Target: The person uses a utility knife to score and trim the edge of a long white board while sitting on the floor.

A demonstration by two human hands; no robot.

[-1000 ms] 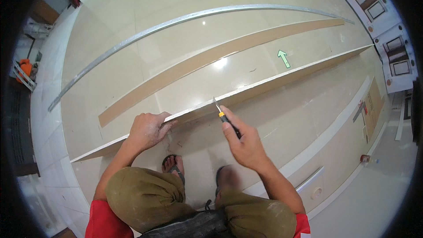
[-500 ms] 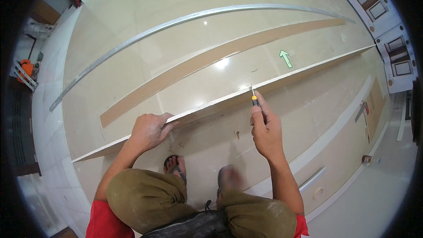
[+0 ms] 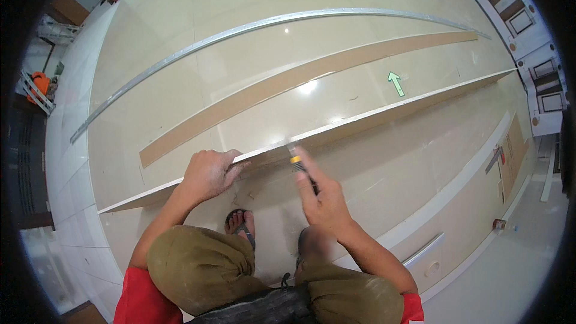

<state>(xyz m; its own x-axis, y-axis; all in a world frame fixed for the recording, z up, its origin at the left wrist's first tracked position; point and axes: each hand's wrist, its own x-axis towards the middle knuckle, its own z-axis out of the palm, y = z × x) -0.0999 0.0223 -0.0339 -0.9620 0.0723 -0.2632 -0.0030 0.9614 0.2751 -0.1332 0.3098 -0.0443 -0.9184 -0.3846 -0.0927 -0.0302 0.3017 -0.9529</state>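
Note:
A long strip of plasterboard [image 3: 372,121] with a brown paper face and a white cut edge stands on its side across the floor in front of me. My left hand [image 3: 210,174] is closed around its upper edge, left of centre, thumb on the near side. In my right hand [image 3: 327,198] is a utility knife [image 3: 297,165] with a black and yellow handle. Its blade, a little blurred, is at the white edge, a short way right of my left hand. Dust whitens the left hand.
Beyond the board lie a flat brown strip [image 3: 300,78] and a long metal profile [image 3: 252,22]. At right are a sheet lying flat [image 3: 462,204], a short metal piece [image 3: 423,249], a small bottle [image 3: 504,225] and a tool with a red part [image 3: 494,159]. White panelled doors [image 3: 516,21] stand far right.
My right hand has moved left and nearer with the knife along the board's edge, toward my left hand. The left hand keeps its hold on the board; the view has shifted slightly.

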